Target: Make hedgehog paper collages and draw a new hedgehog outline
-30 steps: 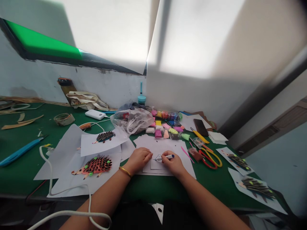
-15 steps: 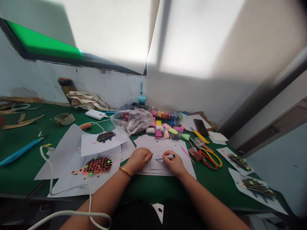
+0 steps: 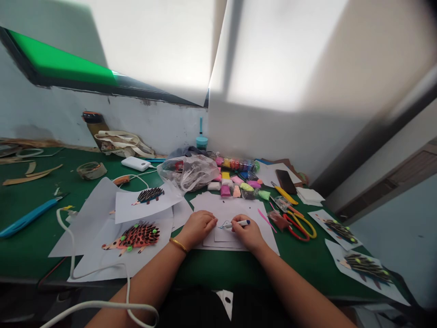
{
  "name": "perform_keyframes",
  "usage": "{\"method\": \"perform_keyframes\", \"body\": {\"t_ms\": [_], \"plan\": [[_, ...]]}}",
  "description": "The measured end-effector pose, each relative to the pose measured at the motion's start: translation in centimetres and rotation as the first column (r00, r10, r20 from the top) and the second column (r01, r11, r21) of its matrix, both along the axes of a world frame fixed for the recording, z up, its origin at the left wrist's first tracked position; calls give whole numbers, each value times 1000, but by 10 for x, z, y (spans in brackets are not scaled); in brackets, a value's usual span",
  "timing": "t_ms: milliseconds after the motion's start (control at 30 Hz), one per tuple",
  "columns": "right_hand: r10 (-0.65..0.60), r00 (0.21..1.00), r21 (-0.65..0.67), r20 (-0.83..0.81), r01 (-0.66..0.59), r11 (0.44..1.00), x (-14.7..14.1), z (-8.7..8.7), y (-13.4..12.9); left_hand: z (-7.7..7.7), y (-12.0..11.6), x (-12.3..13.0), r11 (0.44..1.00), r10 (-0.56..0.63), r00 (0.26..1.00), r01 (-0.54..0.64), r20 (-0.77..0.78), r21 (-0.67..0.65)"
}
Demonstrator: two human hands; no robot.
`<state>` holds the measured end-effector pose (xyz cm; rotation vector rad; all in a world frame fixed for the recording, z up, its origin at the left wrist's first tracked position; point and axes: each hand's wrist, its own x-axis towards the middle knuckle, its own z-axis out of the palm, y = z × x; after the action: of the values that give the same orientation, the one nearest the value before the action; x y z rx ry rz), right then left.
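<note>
A marker pen (image 3: 241,224), white with a dark blue end, is pinched in the fingers of my right hand (image 3: 248,233). Its tip meets a small white sheet of paper (image 3: 223,235), where a short blue curved outline shows near the sheet's upper left. My left hand (image 3: 200,228) lies on the paper at the left, fingers resting low and holding no object that I can see; a gold bangle (image 3: 179,245) circles that wrist. Beneath the small sheet lie larger white sheets (image 3: 211,202).
Hedgehog pictures (image 3: 133,239) lie left and right. Coloured clay packets (image 3: 225,190) sit behind the paper beside a plastic bag (image 3: 189,173). Scissors (image 3: 309,226), a yellow cutter (image 3: 285,195) and a phone (image 3: 286,181) are at right. A white cable (image 3: 73,241) crosses the left side.
</note>
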<state>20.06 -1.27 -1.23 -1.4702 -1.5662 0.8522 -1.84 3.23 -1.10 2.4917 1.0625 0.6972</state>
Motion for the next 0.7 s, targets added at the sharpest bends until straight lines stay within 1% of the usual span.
{"method": "perform_keyframes", "body": {"t_ms": [333,567,700], "plan": [[48,999,0,15,-48,999,-2,-2,1,0,1,1,1000,0,1000,0,8,-3],[-9,998,-4,56,10,1000,-1,-2,1,1,0,0,1000,2,1000,-2,5,0],[-20,998,1,52,20,1000,-1,0,1,-1,0,0,1000,0,1000,0,15,3]]}}
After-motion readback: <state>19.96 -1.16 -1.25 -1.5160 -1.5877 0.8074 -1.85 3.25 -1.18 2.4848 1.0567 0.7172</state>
